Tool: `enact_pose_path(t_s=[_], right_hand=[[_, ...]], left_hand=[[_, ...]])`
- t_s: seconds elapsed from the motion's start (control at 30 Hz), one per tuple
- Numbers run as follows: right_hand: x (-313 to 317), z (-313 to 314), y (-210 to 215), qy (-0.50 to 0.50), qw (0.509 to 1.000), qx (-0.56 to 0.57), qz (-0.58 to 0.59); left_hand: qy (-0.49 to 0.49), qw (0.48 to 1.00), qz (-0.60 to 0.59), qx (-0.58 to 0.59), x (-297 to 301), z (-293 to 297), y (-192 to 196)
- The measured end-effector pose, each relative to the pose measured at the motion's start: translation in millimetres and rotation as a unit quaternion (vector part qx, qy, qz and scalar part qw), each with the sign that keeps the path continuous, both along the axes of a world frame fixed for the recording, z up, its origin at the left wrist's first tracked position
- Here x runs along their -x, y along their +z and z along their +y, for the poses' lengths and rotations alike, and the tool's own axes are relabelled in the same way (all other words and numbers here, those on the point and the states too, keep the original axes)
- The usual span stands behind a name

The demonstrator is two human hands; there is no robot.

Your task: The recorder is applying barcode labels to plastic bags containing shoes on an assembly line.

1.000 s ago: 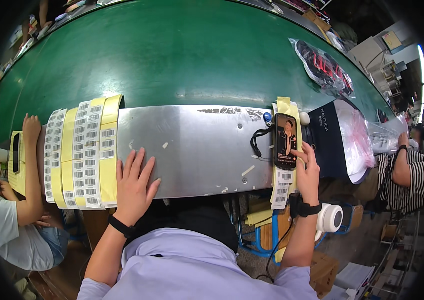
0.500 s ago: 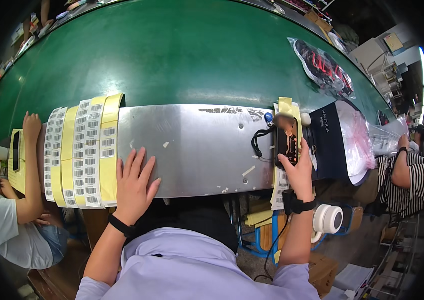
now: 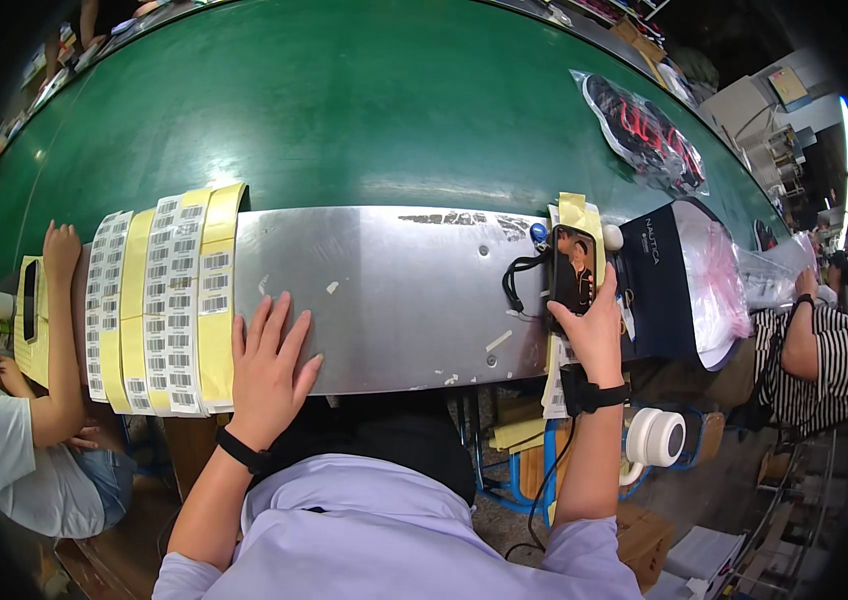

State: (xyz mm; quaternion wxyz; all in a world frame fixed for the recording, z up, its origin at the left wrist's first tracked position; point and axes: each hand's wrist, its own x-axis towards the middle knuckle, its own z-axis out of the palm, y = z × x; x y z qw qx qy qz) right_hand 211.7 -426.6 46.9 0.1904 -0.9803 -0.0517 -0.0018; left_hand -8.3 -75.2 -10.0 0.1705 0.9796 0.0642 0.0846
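Factory line setup, with a long brushed-metal work plate (image 3: 394,290) running along the near edge of a wide green conveyor belt (image 3: 344,110). Closest to me, the left hand (image 3: 269,365) lies flat and relaxed on the plate with fingers spread, holding nothing, just beside the yellow-backed strips of barcode stickers (image 3: 159,300) draped over the plate's left end. The right hand (image 3: 596,330) is wrapped around a black smartphone (image 3: 574,268) with a lit screen, held upright at the plate's right end, a black cord looping off its left side. Just right of that is a dark navy flat package (image 3: 659,290) with a clear plastic bag with pink inside (image 3: 719,275) beside it. Going by the layout, nothing looks stickered yet, and the strips seem mostly full, so the labelling seems barely started. Farther out on the belt, a clear bag holding a black item with red markings (image 3: 644,130) lies alone. A co-worker's arm (image 3: 62,330) rests at far left.
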Motion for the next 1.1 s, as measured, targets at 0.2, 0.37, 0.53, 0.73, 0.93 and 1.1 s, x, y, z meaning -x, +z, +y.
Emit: enact_pose_path(t_s=[0.2,0.37,0.53,0.73,0.93,1.1], right_hand=[[11.3,-18.3,4.6,0.058,0.991,-0.095,-0.076],[8.7,-19.0,-5.7,0.065,0.99,-0.124,-0.007],[-25.2,-34.5,-15.5,0.02,0.985,-0.155,-0.071],[-36.8,-35.9,-8.7,-0.02,0.992,-0.124,0.012],[-12.8,-2.7,7.8,0.009,0.998,-0.06,0.022],[-12.5,1.8,-6.0,0.011,0.999,0.038,-0.009]], left_hand=[[0.0,1.0,0.004,0.007,0.3,0.2,1.3],[0.002,1.0,0.002,0.003,0.3,-0.3,0.4],[0.0,1.0,0.0,0.001,-0.1,0.1,1.0],[0.0,1.0,0.012,0.006,0.3,0.8,0.7],[0.001,1.0,0.012,0.011,1.0,1.2,0.1],[-0.003,1.0,0.009,0.009,-0.4,0.6,1.8]])
